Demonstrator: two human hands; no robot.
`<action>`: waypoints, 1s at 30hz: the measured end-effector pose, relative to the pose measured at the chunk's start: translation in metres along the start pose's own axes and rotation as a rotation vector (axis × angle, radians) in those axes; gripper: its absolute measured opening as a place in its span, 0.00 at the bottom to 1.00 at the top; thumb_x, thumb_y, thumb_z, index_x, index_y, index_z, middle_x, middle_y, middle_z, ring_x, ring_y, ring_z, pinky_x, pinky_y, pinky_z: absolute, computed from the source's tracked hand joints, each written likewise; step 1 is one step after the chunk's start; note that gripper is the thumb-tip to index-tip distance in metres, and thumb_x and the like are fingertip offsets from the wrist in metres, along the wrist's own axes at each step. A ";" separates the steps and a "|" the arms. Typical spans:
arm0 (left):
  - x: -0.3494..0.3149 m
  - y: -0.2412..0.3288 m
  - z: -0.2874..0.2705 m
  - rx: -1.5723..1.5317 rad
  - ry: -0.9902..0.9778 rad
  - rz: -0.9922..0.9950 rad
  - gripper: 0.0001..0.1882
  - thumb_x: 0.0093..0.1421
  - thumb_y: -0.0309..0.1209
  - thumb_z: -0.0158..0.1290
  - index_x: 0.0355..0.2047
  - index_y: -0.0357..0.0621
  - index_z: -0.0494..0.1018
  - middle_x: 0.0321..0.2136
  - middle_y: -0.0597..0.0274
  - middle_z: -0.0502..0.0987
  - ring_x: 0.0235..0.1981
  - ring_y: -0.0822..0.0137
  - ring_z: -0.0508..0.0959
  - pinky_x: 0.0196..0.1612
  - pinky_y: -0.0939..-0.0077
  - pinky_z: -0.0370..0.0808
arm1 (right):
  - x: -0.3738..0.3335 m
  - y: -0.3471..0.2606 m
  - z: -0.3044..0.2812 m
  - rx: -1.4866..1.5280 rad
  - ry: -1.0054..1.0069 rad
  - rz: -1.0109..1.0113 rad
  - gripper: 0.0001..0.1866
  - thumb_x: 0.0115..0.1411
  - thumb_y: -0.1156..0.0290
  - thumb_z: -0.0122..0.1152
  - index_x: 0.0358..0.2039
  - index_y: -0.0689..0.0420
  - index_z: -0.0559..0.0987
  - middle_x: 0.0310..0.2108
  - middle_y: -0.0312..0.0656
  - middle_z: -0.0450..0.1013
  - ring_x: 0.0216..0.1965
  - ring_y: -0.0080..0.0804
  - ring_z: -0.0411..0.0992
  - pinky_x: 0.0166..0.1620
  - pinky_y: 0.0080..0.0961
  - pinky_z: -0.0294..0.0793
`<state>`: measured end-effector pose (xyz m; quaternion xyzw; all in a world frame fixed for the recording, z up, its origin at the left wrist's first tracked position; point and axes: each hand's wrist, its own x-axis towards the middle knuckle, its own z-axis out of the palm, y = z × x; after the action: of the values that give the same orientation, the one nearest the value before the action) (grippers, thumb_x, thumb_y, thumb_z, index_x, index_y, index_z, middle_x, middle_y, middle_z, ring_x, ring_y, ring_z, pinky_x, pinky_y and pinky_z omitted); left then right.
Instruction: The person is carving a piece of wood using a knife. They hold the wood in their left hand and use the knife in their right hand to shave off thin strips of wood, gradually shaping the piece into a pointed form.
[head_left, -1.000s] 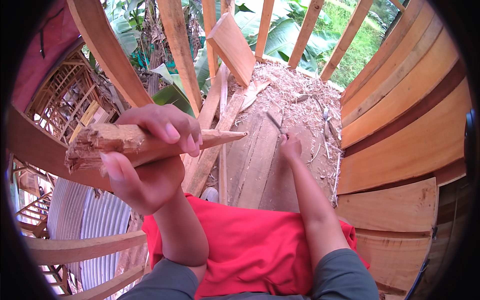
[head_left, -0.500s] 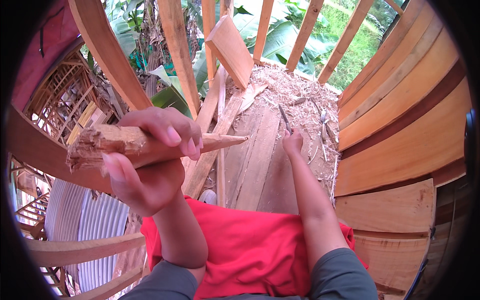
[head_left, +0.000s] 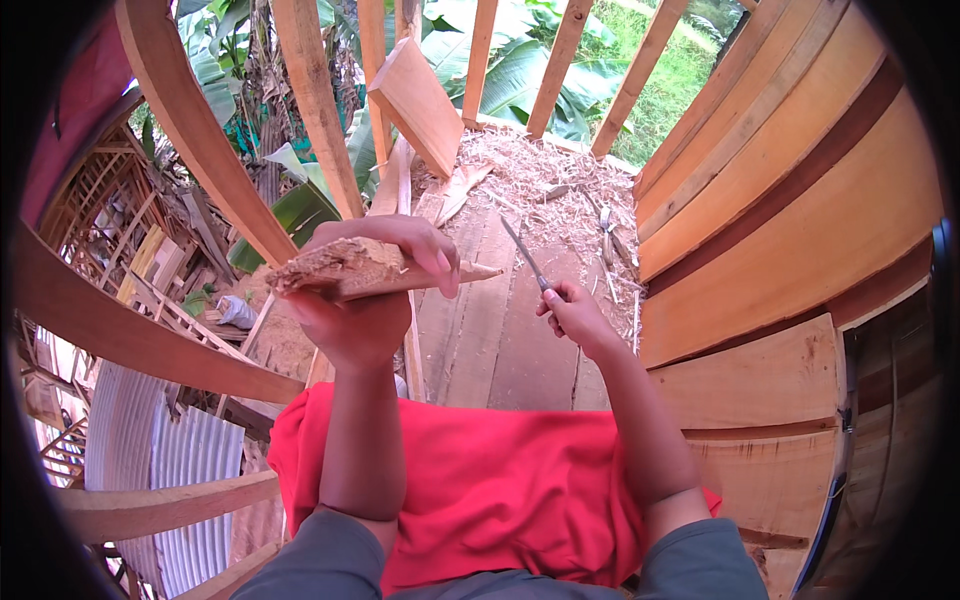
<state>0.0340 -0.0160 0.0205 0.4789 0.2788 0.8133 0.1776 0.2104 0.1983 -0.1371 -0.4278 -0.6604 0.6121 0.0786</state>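
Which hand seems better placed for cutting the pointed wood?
Probably the right hand: it holds the knife, with the blade pointing forward, free of the wood. The left hand is busy gripping that wood.

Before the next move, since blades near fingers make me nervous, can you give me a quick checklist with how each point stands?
1. Stick gripped: ok, the left hand is wrapped around it.
2. Knife held by its handle: ok, in the right hand.
3. Blade apart from the left fingers: ok, a gap shows between them.
4. Lap covered: ok, red cloth lies across it.
5. Floor free of litter: not ok, shavings cover its far part.
6. Blade sharp: cannot tell from this view.
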 end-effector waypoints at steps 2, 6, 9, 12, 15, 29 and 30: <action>0.004 -0.003 0.005 0.023 -0.082 0.059 0.51 0.52 0.77 0.32 0.27 0.30 0.72 0.20 0.45 0.73 0.20 0.56 0.73 0.28 0.63 0.71 | -0.012 0.002 0.010 -0.035 0.003 -0.005 0.19 0.67 0.54 0.49 0.37 0.59 0.73 0.20 0.32 0.67 0.16 0.17 0.60 0.20 0.20 0.61; -0.003 -0.025 0.000 0.053 -0.057 0.025 0.51 0.53 0.76 0.30 0.27 0.29 0.72 0.19 0.43 0.73 0.19 0.56 0.73 0.27 0.62 0.70 | -0.019 -0.003 0.040 -0.100 0.014 -0.053 0.23 0.66 0.52 0.49 0.30 0.62 0.76 0.18 0.35 0.66 0.20 0.21 0.62 0.26 0.25 0.64; -0.004 -0.030 0.001 -0.033 -0.021 0.058 0.50 0.54 0.75 0.29 0.27 0.31 0.72 0.17 0.47 0.73 0.18 0.57 0.73 0.26 0.63 0.70 | -0.008 0.001 0.059 -0.146 -0.013 -0.135 0.27 0.67 0.51 0.45 0.23 0.64 0.74 0.16 0.38 0.63 0.21 0.26 0.63 0.29 0.31 0.65; 0.005 -0.032 -0.005 -0.025 -0.189 0.069 0.49 0.53 0.76 0.29 0.26 0.34 0.72 0.16 0.52 0.72 0.17 0.60 0.72 0.25 0.65 0.69 | 0.012 0.021 0.067 -0.182 0.001 -0.182 0.27 0.69 0.53 0.42 0.22 0.65 0.71 0.16 0.44 0.64 0.22 0.33 0.66 0.31 0.35 0.66; 0.006 -0.031 -0.010 -0.053 -0.177 0.062 0.48 0.54 0.76 0.29 0.26 0.36 0.72 0.15 0.56 0.71 0.16 0.62 0.71 0.25 0.66 0.69 | 0.012 0.018 0.076 -0.174 0.009 -0.225 0.27 0.69 0.54 0.39 0.22 0.65 0.69 0.18 0.50 0.67 0.24 0.44 0.69 0.34 0.41 0.67; 0.011 -0.026 -0.018 -0.105 -0.349 0.029 0.45 0.57 0.72 0.31 0.25 0.36 0.71 0.13 0.53 0.71 0.15 0.60 0.70 0.20 0.67 0.68 | -0.023 -0.025 0.081 -0.166 -0.038 -0.485 0.24 0.69 0.56 0.38 0.28 0.64 0.72 0.26 0.60 0.72 0.32 0.60 0.71 0.37 0.49 0.67; 0.014 -0.022 -0.012 -0.098 -0.354 0.043 0.45 0.57 0.72 0.31 0.25 0.36 0.71 0.13 0.53 0.71 0.14 0.60 0.69 0.20 0.67 0.68 | -0.010 -0.008 0.080 -0.164 -0.013 -0.456 0.24 0.69 0.56 0.38 0.28 0.64 0.71 0.24 0.59 0.71 0.31 0.59 0.70 0.36 0.47 0.66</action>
<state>0.0172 0.0058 0.0112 0.6111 0.1927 0.7326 0.2296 0.1626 0.1332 -0.1451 -0.2686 -0.7880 0.5254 0.1757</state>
